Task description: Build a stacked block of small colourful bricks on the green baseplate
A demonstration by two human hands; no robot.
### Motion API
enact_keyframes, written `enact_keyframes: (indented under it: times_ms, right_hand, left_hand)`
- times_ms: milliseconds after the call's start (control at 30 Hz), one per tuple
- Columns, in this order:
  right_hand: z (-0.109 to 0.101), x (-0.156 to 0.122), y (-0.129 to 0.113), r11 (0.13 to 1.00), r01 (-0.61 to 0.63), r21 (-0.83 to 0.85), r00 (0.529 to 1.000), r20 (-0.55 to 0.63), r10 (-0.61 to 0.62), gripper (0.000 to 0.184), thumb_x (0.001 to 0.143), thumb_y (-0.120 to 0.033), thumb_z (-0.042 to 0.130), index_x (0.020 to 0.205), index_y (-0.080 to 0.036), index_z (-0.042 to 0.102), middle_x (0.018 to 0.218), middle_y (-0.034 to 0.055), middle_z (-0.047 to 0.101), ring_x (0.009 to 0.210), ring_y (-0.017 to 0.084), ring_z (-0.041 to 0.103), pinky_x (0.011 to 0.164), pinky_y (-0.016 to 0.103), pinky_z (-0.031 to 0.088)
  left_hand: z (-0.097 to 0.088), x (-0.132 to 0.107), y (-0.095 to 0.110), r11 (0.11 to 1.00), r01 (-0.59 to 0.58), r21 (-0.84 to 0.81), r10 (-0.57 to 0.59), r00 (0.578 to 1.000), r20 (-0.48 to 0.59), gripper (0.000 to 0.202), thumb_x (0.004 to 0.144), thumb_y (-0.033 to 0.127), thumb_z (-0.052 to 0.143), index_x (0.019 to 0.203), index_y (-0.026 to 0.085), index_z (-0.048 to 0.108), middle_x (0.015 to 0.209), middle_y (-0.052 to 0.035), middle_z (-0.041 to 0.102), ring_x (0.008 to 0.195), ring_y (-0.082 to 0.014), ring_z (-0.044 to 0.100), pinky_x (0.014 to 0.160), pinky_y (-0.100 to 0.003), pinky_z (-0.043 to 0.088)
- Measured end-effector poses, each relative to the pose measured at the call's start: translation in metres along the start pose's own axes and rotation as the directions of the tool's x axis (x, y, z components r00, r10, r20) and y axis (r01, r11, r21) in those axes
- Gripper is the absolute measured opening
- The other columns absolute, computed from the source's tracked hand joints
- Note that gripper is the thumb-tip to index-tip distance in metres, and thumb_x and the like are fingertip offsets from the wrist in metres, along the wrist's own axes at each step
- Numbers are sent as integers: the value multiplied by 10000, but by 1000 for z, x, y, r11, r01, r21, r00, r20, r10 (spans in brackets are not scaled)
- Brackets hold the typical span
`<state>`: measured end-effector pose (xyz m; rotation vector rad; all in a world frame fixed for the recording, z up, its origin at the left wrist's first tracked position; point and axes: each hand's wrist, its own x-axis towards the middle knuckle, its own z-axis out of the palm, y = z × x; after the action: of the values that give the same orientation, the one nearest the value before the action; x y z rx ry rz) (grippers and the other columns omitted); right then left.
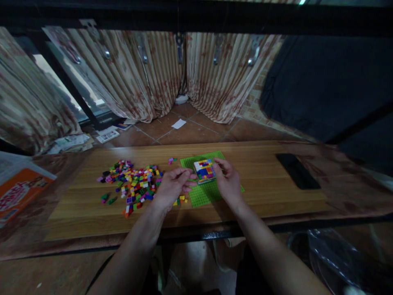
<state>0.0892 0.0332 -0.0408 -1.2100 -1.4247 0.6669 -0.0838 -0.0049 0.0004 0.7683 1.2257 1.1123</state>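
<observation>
A square build of multicoloured toy bricks (204,171), several bricks wide, sits on a green studded baseplate (206,197). At its left side is my left hand (174,184), fingers stretched toward the build and apart from the thumb, with no brick visible in them. My right hand (229,180) curls against the build's right edge, thumb and index finger at its upper right corner. Whether a small brick is between those fingertips cannot be made out. A heap of loose toy bricks (135,180) lies left of my left hand, and a few yellow bricks (182,199) lie just beneath it.
The wooden board (254,164) carries everything. A black phone-like slab (297,171) lies at its right end. An orange-and-white package (24,190) stands at far left. Papers (72,142) lie behind, near curtains (129,78). Clear plastic (334,250) is at lower right.
</observation>
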Motion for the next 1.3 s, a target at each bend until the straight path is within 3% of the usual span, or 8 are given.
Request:
enact_keyframes:
  times_ms: [133, 300, 600, 767, 900, 1067, 1167, 1300]
  right_hand:
    - [-4, -3, -12, 978, 196, -76, 980, 36, -194, 220, 901, -331, 546, 1052, -235, 674, 1055, 69, 660, 996, 205, 613, 900, 407, 490]
    - [-4, -10, -28, 931, 362, -40, 913, 215, -346, 225, 897, -288, 576, 1101, -293, 671, 1148, 51, 638, 1095, 197, 583, 962, 402, 467]
    - [-1, -11, -29, 936, 353, -20, 906, 258, -336, 129, 865, -323, 635, 967, -321, 713, 947, 9, 693, 938, 191, 619, 850, 380, 480]
    - [-3, -11, -29, 929, 367, -45, 901, 267, -343, 116, 875, -313, 618, 930, -307, 720, 905, 15, 693, 904, 195, 609, 831, 376, 465]
    - [-3, -11, -32, 928, 372, -8, 882, 315, -350, 114, 879, -290, 608, 889, -284, 722, 871, 15, 686, 887, 189, 600, 822, 364, 455]
    - [-8, -4, -31, 959, 128, 252, 956, 227, -188, 75, 831, -298, 658, 847, -263, 723, 833, 1, 679, 809, 163, 615, 761, 326, 478]
    - [-12, 3, -27, 913, -49, 406, 997, 70, 23, 76, 782, -315, 689, 815, -250, 713, 787, -9, 681, 718, 144, 607, 708, 313, 494]
    - [-14, 9, -22, 892, -134, 431, 982, -63, 178, 121, 728, -344, 709, 752, -227, 693, 682, -19, 650, 620, 120, 564, 637, 281, 489]
  left_hand:
    - [-3, 1, 0, 998, -59, 12, 59, 998, 0, 307, 745, 334, 748, 965, 125, 702, 819, -64, 734, 589, -101, 647, 544, -204, 500]
    - [0, 0, 0, 995, -98, -35, 103, 980, 168, 338, 752, 379, 732, 988, 140, 693, 820, -52, 725, 685, -132, 679, 655, -243, 534]
    - [5, -1, 2, 985, -155, 73, 140, 974, 175, 326, 726, 401, 749, 910, 153, 644, 759, -23, 700, 671, -137, 674, 625, -235, 530]
    - [1, 0, -1, 988, -85, 127, 63, 984, 168, 283, 738, 420, 731, 826, 154, 689, 742, -24, 693, 650, -111, 640, 618, -210, 499]
    - [-1, -1, -2, 999, -23, 48, 14, 983, 184, 251, 687, 376, 773, 732, 142, 694, 665, 1, 639, 566, -69, 557, 553, -182, 450]
    - [-5, 0, 4, 999, 22, -41, -14, 981, 193, 251, 647, 356, 781, 757, 144, 703, 646, 4, 617, 544, -78, 526, 538, -203, 442]
    - [-10, 6, -1, 962, -142, 234, 130, 989, 68, 203, 728, 359, 699, 753, 158, 707, 652, 0, 634, 543, -100, 521, 552, -224, 441]
    - [-10, 14, -12, 723, -331, 606, 387, 921, 41, 161, 793, 290, 606, 829, 203, 737, 710, 0, 695, 638, -151, 592, 637, -243, 454]
